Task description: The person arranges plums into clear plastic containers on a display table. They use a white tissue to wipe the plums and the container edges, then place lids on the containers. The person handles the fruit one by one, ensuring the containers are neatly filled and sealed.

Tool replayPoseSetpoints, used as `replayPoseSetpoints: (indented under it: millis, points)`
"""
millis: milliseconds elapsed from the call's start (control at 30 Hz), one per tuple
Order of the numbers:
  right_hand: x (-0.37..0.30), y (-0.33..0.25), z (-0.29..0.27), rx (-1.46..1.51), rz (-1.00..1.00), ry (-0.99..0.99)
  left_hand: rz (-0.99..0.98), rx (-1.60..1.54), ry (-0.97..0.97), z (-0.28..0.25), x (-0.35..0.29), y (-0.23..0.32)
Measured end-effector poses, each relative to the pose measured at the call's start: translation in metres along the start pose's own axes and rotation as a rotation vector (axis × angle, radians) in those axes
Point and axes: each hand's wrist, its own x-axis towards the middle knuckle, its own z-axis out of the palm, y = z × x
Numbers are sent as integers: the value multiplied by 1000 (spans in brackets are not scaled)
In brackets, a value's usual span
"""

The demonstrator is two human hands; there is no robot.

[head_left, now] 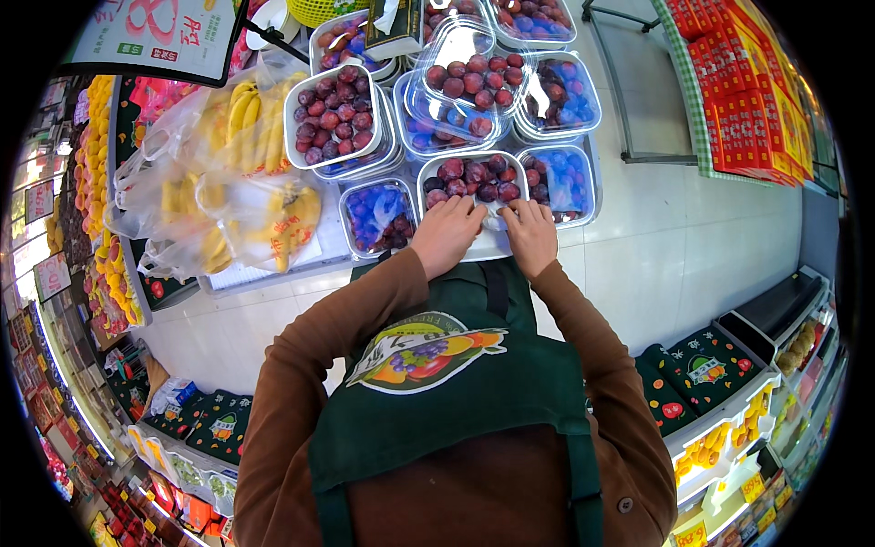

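Note:
An open tray of dark red plums (481, 176) stands at the near edge of the stacked display, right in front of me. At its near left corner, my left hand (448, 235) has its fingers bent and drawn together over the rim. My right hand (530, 234) is closed in much the same way at the near right corner. Between the fingertips lies a small crumpled whitish piece (493, 219), perhaps film or tissue. The fingers partly cover it, so what each hand grips is unclear.
Lidded plum boxes (377, 215) and stacked trays (334, 118) surround the open tray. Bagged bananas (246, 205) lie to the left, below a price sign (150, 36). Red cartons (743, 118) stand at the far right, beside a metal frame (629, 109). Behind are dark green printed crates (706, 367).

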Motion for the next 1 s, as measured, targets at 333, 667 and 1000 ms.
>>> replayPoseSetpoints:
  millis: [333, 667, 1000]
  points:
    - [-2, -8, -6, -204, -107, -195, 71, 311, 11, 21, 46, -1]
    - [-8, -4, -17, -56, -164, -378, 197, 67, 4, 12, 27, -7]
    - [3, 23, -44, 407, -169, -349, 38, -3, 77, 24, 38, 12]
